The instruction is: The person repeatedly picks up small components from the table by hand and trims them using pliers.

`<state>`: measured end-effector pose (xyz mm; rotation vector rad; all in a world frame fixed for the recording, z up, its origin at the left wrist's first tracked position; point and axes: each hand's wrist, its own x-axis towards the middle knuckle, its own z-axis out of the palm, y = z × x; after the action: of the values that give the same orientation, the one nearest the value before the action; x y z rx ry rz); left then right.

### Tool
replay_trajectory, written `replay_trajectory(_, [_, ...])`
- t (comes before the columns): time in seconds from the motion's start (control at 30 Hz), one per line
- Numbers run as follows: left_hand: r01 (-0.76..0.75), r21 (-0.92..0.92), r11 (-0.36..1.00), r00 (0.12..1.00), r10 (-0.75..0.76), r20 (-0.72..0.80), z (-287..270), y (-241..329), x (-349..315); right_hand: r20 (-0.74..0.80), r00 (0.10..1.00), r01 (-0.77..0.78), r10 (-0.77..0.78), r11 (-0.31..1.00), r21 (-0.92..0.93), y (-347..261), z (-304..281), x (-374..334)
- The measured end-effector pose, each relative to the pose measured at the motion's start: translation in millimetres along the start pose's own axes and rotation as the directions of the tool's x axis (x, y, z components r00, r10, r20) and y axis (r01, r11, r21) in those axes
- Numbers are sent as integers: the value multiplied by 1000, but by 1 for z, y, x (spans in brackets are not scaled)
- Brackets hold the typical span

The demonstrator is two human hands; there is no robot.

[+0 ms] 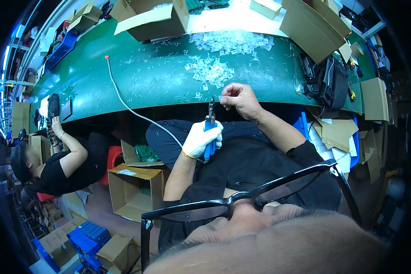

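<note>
In my left hand (200, 139), which wears a white glove, is a pair of blue-handled pliers (211, 119), jaws pointing away from me toward the table edge. My bare right hand (242, 101) is closed in a pinch beside the jaw tips. Between its thumb and forefinger shows a tiny clear piece (221, 97), too small to make out fully. Just beyond my hands, a small heap of clear plastic pieces (211, 72) lies on the green tabletop (150, 86). Behind it spreads a larger heap of similar pieces (233, 42).
A grey cable (123, 101) runs from the table to my left wrist. Open cardboard boxes (157, 25) stand at the back, and a black bag (331, 84) lies at right. Another person (64, 160) sits at left. A carton (137, 192) is on the floor.
</note>
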<state>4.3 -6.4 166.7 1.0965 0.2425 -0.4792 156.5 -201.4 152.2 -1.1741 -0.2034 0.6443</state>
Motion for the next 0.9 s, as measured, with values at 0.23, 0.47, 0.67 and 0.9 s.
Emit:
replay_trajectory(0.23, [-16, -158, 987, 993, 34, 113, -12, -17, 6, 35, 999, 27, -25, 998, -48, -5, 2, -1])
replay_trajectory(0.47, [-35, 46, 998, 998, 32, 63, -2, -8, 4, 43, 998, 61, -56, 989, -131, -5, 5, -4])
replay_trajectory(0.67, [14, 139, 990, 1000, -12, -13, 4, 4, -3, 17, 998, 55, -53, 986, -157, -6, 4, -4])
replay_trajectory(0.9, [-79, -153, 985, 997, 77, -21, -5, -16, -1, -22, 992, 112, -122, 961, -252, -13, 1, 12])
